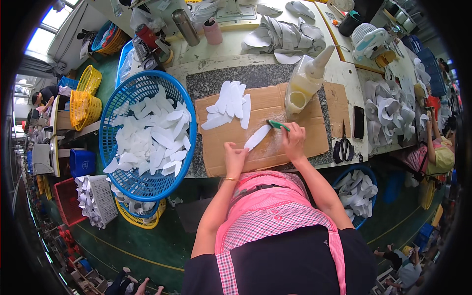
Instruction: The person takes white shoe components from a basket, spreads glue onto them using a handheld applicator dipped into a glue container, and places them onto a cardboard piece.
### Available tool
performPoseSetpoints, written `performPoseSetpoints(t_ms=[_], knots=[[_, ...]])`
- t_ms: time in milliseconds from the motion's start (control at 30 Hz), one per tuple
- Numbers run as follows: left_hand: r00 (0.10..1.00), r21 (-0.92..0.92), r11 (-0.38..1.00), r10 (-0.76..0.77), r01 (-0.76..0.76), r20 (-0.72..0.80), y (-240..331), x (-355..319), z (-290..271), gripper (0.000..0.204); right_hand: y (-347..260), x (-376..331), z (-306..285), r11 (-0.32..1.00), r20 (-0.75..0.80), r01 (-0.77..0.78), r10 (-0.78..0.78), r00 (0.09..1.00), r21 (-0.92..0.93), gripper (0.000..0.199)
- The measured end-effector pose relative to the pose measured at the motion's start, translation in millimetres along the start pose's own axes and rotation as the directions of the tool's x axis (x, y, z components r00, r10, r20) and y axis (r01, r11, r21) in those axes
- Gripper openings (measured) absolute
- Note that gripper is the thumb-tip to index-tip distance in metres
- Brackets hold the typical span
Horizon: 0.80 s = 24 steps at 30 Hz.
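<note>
On a flat cardboard sheet (216, 157) lies a slim white oval cut piece (258, 136), slanting up to the right. My left hand (236, 158) pinches the lower end of this piece between thumb and fingers. My right hand (294, 140) is closed round a small green brush (279, 125), whose head is at the upper end of the piece. Fingers hide part of its handle. A loose fan of similar white pieces (228, 102) lies at the upper left of the cardboard. Just beyond my right hand stands a translucent squeeze bottle (306, 83) of pale yellowish liquid.
At my left, a blue basket (189, 147) holds many white pieces. Black scissors (343, 147) and a phone (359, 123) lie right of the cardboard. Stacked grey-white parts (282, 37), a steel flask (185, 27) and a pink bottle (212, 31) stand behind. Another person (437, 152) works far right.
</note>
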<state>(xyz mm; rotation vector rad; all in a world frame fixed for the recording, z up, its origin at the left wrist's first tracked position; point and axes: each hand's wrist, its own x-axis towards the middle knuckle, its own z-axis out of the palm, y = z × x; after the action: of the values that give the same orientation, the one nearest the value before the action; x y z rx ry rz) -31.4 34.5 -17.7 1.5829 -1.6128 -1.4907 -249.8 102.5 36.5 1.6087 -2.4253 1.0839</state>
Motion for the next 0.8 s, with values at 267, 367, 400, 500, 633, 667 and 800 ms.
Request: performPoseSetpoints(t_ms=[267, 367, 400, 500, 633, 667, 800], knots=[[0.881, -0.544, 0.710, -0.452, 0.448, 0.136, 8, -11, -12, 0.056, -25, -33, -8, 0.912, 0.277, 0.317, -0.385, 0.880, 0.262, 0.016], [0.891, -0.403, 0.808, -0.451, 0.430, 0.046, 35, -18, -10, 0.060, 7, -8, -10, 0.980, 0.115, 0.178, -0.188, 0.975, 0.090, 0.005], [0.893, -0.401, 0.810, -0.446, 0.428, 0.051, 29, -16, -6, 0.060, 15, -1, -9, 0.981, 0.110, 0.177, -0.185, 0.977, 0.084, 0.005], [0.971, -0.345, 0.917, -0.234, 0.202, -0.055, 20, -9, -2, 0.064, 16, 16, -15, 0.999, -0.047, -0.009, 0.010, 0.999, 0.033, 0.005], [0.907, -0.012, 0.928, 0.362, -0.373, -0.214, 56, -9, -13, 0.044, 2, 24, -29, 0.877, -0.158, -0.284, 0.367, 0.917, 0.388, 0.009], [0.749, 0.397, 0.719, 0.654, -0.570, -0.110, 63, -10, -17, 0.035, -6, 24, -32, 0.841, -0.193, -0.258, 0.386, 0.902, 0.476, 0.010], [0.523, 0.442, 0.347, 0.764, -0.827, 0.379, 41, 0, -14, 0.021, -7, -12, -12, 0.885, 0.239, -0.125, 0.016, 0.971, 0.448, 0.008]])
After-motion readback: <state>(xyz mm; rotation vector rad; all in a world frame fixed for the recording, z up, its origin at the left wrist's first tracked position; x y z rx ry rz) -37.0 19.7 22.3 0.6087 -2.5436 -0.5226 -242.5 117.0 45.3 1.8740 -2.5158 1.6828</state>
